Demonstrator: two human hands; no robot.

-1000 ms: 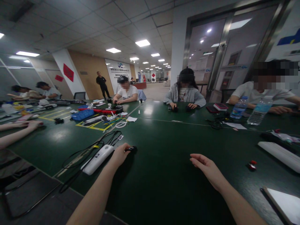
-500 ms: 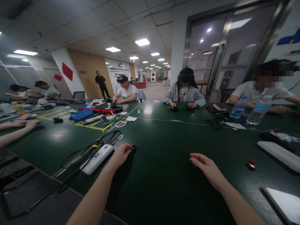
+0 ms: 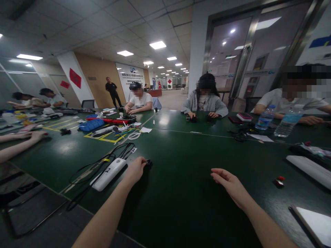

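Note:
My left hand (image 3: 136,168) is closed, with its fingertips gripping a small dark object (image 3: 148,162) low over the green table (image 3: 176,193). Much of that object sits behind the fingers, and its kind is too small to make out. My right hand (image 3: 224,179) hovers at the right of centre, palm turned inward, fingers stretched out and thumb apart, holding nothing. Farther right, a small red and silver object (image 3: 279,181) lies on the table. Left of my left hand lies a white box marked 2 (image 3: 109,175), with black cables (image 3: 103,160) beside it.
A blue tray (image 3: 91,125) and tangled wires (image 3: 124,129) lie at the left back. Two water bottles (image 3: 288,121) stand at the right. A white bar (image 3: 309,172) and a notebook (image 3: 314,222) lie along the right side. Co-workers sit around the table; a neighbour's hands (image 3: 36,136) rest at left.
The view has shifted very slightly. My left hand has turned a little over the small dark object, still gripping it. My right hand keeps almost the same pose.

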